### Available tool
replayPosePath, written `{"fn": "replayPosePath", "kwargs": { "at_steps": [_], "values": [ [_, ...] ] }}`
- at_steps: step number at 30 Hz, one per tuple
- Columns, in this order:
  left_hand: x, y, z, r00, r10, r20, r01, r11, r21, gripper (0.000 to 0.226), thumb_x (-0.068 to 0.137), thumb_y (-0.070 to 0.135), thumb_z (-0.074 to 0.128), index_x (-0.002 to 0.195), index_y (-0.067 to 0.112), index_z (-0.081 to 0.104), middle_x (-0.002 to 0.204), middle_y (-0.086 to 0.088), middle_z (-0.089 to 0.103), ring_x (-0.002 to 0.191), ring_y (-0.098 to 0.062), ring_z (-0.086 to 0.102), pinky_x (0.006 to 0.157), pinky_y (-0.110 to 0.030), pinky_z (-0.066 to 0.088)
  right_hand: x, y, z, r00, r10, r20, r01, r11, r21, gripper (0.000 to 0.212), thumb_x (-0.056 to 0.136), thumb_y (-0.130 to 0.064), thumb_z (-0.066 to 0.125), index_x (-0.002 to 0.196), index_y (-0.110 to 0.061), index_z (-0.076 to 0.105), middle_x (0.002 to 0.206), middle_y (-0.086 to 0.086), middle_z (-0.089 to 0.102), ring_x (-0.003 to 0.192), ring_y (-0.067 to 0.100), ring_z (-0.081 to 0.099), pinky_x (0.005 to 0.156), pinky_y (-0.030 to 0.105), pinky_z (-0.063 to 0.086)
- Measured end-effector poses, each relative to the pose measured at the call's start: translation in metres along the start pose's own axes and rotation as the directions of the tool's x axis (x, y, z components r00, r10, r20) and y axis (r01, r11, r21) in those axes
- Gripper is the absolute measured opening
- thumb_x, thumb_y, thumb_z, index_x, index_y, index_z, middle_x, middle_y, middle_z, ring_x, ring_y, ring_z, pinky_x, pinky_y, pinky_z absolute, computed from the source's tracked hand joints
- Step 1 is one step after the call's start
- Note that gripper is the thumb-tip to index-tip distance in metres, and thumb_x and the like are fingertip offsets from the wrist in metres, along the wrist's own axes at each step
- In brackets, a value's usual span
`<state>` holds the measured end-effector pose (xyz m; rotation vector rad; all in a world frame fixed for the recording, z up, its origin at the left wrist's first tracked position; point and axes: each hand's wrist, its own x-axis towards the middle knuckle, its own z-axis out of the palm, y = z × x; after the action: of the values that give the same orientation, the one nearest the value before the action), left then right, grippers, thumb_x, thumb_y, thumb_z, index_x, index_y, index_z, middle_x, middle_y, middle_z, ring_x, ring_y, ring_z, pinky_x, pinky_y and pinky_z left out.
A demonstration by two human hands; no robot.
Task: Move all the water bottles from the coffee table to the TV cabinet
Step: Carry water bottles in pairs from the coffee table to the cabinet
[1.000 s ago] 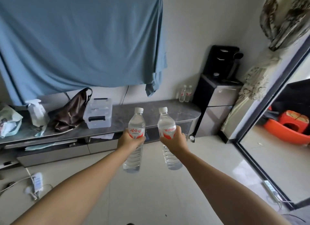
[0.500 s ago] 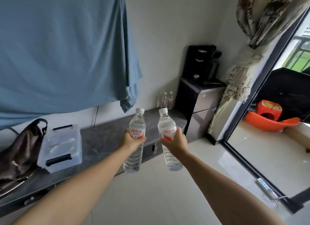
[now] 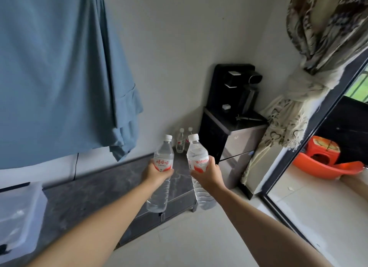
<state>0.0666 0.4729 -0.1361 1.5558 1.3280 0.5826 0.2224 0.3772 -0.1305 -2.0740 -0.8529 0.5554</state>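
I hold two clear water bottles with white caps and red-and-white labels, both upright in the air. My left hand (image 3: pixel 156 174) grips the left bottle (image 3: pixel 162 153) around its label, above the right end of the grey marble-top TV cabinet (image 3: pixel 111 183). My right hand (image 3: pixel 207 174) grips the right bottle (image 3: pixel 196 153) just past the cabinet's right edge. Two more water bottles (image 3: pixel 180 141) stand on the cabinet's far right corner by the wall, partly hidden behind the held ones.
A clear plastic storage box (image 3: pixel 18 213) sits on the cabinet at the left. A blue cloth (image 3: pixel 59 67) hangs above. A black water dispenser (image 3: pixel 233 111) stands right of the cabinet, then a tied curtain (image 3: pixel 288 99), a sliding door frame and an orange basin (image 3: pixel 326 163) outside.
I have come closer to the cabinet's right end and the view has swung right. The brown bag has left the frame. Both hands keep the same hold on their bottles.
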Motion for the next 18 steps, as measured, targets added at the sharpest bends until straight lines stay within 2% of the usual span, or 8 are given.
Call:
{"fn": "replayPosePath", "kwargs": {
  "at_steps": [7,9,14,18],
  "values": [
    [0.085,0.032,0.055,0.999,-0.050,-0.014,0.049,0.997,-0.066,0.053,0.070,0.029,0.081,0.112,0.018,0.050,0.105,-0.005,0.064,0.096,-0.025,0.060,0.079,-0.030,0.048,0.115,0.009,-0.011,0.999,0.015,0.031,-0.013,0.998,-0.061,0.060,0.073,-0.033,0.076,0.121,-0.016,0.044,0.111,0.010,0.058,0.089,0.023,0.060,0.073,0.031,0.047],
    [0.109,0.031,0.064,0.997,-0.073,-0.011,0.072,0.994,-0.083,0.052,0.069,0.029,0.081,0.110,0.020,0.050,0.107,-0.004,0.065,0.100,-0.026,0.061,0.082,-0.031,0.048,0.139,0.012,-0.003,0.997,0.042,0.062,-0.037,0.996,-0.076,0.059,0.074,-0.035,0.076,0.119,-0.014,0.045,0.110,0.009,0.059,0.091,0.024,0.060,0.074,0.032,0.048],
    [0.180,0.009,0.079,0.992,-0.129,0.010,0.129,0.987,-0.096,0.061,0.067,0.027,0.082,0.119,0.019,0.050,0.106,-0.003,0.066,0.098,-0.025,0.062,0.080,-0.030,0.049,0.203,0.018,0.030,0.982,0.110,0.154,-0.099,0.992,-0.075,0.054,0.076,-0.036,0.076,0.115,-0.010,0.047,0.109,0.008,0.063,0.094,0.024,0.063,0.076,0.031,0.049],
    [0.256,-0.013,0.091,0.985,-0.168,0.043,0.173,0.973,-0.150,0.065,0.062,0.022,0.082,0.118,0.021,0.048,0.104,-0.004,0.067,0.095,-0.024,0.064,0.088,-0.041,0.054,0.267,0.023,0.069,0.966,0.153,0.211,-0.141,0.988,-0.069,0.053,0.076,-0.034,0.077,0.115,-0.014,0.047,0.107,0.003,0.066,0.095,0.021,0.065,0.079,0.033,0.052]
  ]
}}
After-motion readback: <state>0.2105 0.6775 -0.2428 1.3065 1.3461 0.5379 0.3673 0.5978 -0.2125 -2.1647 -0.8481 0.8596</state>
